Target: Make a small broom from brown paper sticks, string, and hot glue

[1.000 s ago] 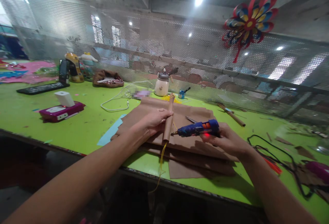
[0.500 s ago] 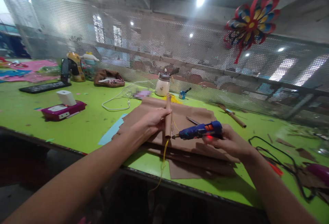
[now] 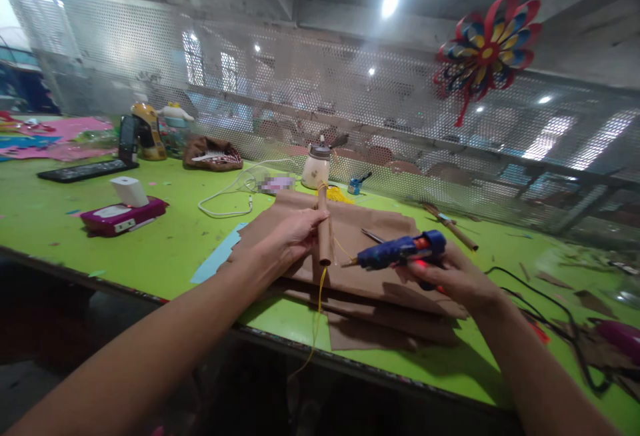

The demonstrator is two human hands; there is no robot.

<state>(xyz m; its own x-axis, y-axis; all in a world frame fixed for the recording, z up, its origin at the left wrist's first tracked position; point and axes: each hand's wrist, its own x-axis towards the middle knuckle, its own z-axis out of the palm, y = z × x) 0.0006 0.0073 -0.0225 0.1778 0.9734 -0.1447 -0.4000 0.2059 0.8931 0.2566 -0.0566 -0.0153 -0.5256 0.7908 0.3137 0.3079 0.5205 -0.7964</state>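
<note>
My left hand (image 3: 299, 235) is closed around a rolled brown paper tube (image 3: 325, 243), its near end tilted toward me. Yellow string (image 3: 320, 309) hangs from that end past the table's front edge, and more is wound at the far end. In my right hand (image 3: 460, 276) is a blue hot glue gun (image 3: 395, 251), fingers wrapped round its handle, a red light glowing beside them. Its nozzle points left, a small gap away from the tube. Both hands are above a stack of brown paper sheets (image 3: 370, 289). A slim pointed tool (image 3: 373, 235) lies on the stack, partly behind the glue gun.
A purple power strip (image 3: 123, 215) with a white charger stands left. At the back are a pale jar (image 3: 316, 168), a small blue bottle (image 3: 355, 186) and a brown pouch (image 3: 213, 155). Right are another brown roll (image 3: 463, 236), a black cable (image 3: 543, 293) and paper scraps.
The glue gun has moved right, its nozzle drawing away from the tube's near end. The tube has shifted slightly left in my left hand.
</note>
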